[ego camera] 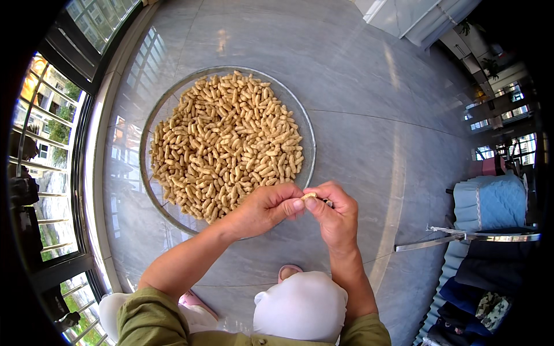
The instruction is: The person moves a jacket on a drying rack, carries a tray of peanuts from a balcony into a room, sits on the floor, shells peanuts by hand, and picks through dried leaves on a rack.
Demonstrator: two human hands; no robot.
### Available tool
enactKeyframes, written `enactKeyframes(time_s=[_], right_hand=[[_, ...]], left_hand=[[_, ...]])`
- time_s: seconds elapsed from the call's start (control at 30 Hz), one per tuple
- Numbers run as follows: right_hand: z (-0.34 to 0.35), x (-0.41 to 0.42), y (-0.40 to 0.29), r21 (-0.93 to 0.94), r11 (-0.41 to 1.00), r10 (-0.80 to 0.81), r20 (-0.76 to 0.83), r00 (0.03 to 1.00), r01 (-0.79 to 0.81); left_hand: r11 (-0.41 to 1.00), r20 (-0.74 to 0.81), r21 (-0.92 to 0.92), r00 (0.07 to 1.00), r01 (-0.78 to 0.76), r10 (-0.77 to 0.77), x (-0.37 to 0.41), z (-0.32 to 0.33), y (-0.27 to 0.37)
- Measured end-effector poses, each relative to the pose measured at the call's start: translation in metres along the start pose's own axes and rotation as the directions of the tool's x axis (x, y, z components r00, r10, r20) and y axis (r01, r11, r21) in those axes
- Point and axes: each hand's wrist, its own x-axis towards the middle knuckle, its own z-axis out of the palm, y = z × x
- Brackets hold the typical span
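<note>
A round mesh sieve [310, 129] with a grey rim stands on the floor, holding a broad heap of unshelled peanuts [229, 147]. Over its lower right rim, my left hand [277, 203] and my right hand [331, 207] meet at the fingertips. Between them is a peanut shell [309, 196], pinched by my right thumb and fingers, with my left thumb touching its near side. A small dark and light thing [328, 202] shows among my right fingers; I cannot tell what it is.
Grey tiled floor [355, 151] surrounds the sieve. A barred window [52, 164] runs along the left. At the right are a metal rack bar [428, 245], a blue cloth [502, 201] and dark clothes [489, 268]. My knee [301, 307] and pink slippers [203, 305] are below.
</note>
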Motion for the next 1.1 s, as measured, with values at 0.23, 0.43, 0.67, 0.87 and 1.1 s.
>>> enactKeyframes(time_s=[0.23,0.43,0.67,0.87,1.1], right_hand=[[0.008,0.002,0.011,0.31,0.911,0.282,0.016,0.959,-0.273],[0.012,0.0,0.017,0.474,0.823,0.344,0.026,0.939,-0.314],[0.012,-0.002,0.021,-0.082,0.992,-0.097,-0.07,0.993,0.091],[0.015,0.004,0.012,-0.656,0.521,-0.545,0.235,0.804,0.546],[0.016,0.001,0.021,-0.291,0.927,-0.247,-0.005,0.969,0.235]], left_hand=[[0.986,-0.233,0.138,0.964,-0.094,0.124,-0.004,0.016,-0.016],[0.984,-0.215,-0.164,0.97,0.076,-0.111,-0.002,0.011,-0.016],[0.834,-0.145,-0.525,0.949,0.167,-0.281,0.006,0.004,-0.002],[0.497,0.055,-0.835,0.934,0.238,-0.354,0.005,0.0,-0.014],[0.458,0.049,-0.86,0.931,0.223,-0.361,0.007,0.001,-0.024]])
